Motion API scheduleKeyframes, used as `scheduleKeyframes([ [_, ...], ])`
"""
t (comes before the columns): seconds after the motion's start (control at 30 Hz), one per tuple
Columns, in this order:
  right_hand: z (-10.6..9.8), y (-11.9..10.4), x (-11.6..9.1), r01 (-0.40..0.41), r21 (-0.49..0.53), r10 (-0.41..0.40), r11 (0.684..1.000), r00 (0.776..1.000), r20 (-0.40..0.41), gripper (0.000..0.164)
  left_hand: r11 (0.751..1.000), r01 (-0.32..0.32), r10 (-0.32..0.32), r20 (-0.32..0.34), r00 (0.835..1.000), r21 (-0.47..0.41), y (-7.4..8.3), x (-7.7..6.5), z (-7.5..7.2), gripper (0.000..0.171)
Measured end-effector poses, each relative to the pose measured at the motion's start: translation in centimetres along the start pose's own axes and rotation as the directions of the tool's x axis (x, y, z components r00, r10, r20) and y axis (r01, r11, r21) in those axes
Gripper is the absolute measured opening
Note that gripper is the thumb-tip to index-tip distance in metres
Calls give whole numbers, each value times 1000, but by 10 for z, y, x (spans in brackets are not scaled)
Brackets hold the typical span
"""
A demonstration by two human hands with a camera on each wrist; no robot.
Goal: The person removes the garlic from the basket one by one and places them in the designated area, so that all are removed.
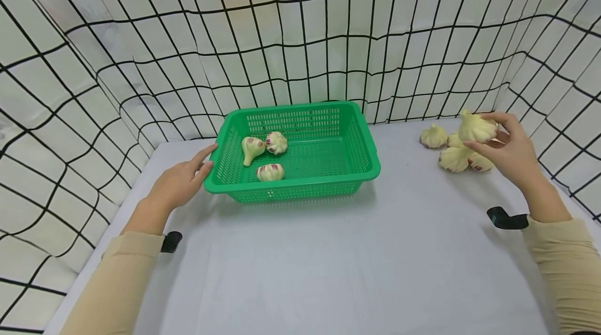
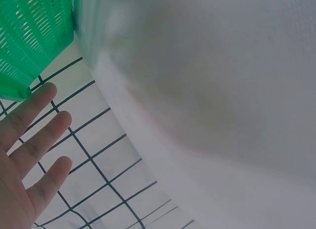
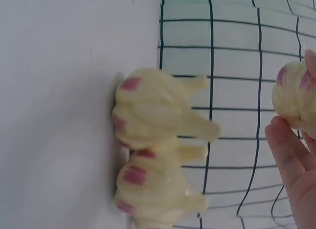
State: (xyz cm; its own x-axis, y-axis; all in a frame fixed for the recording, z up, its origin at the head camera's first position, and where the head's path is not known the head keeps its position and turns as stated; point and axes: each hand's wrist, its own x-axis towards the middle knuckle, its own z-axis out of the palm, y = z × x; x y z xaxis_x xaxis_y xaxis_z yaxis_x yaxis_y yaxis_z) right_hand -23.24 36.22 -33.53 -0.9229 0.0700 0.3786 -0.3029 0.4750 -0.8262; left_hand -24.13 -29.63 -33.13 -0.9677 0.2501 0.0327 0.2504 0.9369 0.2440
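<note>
At the right, the right hand (image 1: 514, 155) pinches a pale garlic bulb (image 1: 475, 129) between thumb and fingers, raised over a group of garlic bulbs (image 1: 453, 159) on the table. The right wrist view shows the held bulb (image 3: 296, 95) with purple patches, at the right edge beside the fingers. On the left, the left hand (image 1: 178, 183) has its fingertips at the left rim of a green plastic basket (image 1: 291, 189). Its fingers look straight and spread in the left wrist view, close to the basket wall (image 2: 34, 41). Three garlic bulbs (image 1: 269, 172) lie in the basket's left half.
A white-covered table (image 1: 300, 267) spreads under everything. Black netting (image 1: 305, 37) over white sheeting rises behind the basket and along both sides. Each wrist wears a small black camera mount (image 1: 507, 218). Another garlic bulb (image 1: 433, 136) stands at the left of the right-hand group.
</note>
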Motion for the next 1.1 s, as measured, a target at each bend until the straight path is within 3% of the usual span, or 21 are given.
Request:
scheduleKeyframes([
  [0.13, -11, 9, -3, -12, 0, 12, 1000, 999, -45, 60, 1000, 2, -2, -1, 1000, 0, 0, 0, 0, 64],
  [0.27, -22, 19, -5, -82, -42, 79, 996, 995, -67, 60, 1000, -1, 1, 1, 1000, 1, 2, 1, -2, 64],
  [0.47, -33, 34, -7, -214, -67, 205, 974, 971, -124, 63, 1000, -2, 2, 3, 1000, 5, 3, 0, -3, 63],
  [0.63, -43, 46, -11, -278, -81, 265, 957, 953, -147, 78, 1000, -3, 3, 0, 1000, 8, 3, -1, -3, 63],
  [0.93, -53, 63, -17, -452, -81, 421, 889, 873, -246, 83, 1000, -5, 5, -3, 1000, 7, 4, -2, -2, 63],
  [1.1, -59, 73, -15, -498, -133, 463, 857, 857, -225, 88, 1000, -5, 5, -4, 1000, 9, 3, -2, -2, 64],
])
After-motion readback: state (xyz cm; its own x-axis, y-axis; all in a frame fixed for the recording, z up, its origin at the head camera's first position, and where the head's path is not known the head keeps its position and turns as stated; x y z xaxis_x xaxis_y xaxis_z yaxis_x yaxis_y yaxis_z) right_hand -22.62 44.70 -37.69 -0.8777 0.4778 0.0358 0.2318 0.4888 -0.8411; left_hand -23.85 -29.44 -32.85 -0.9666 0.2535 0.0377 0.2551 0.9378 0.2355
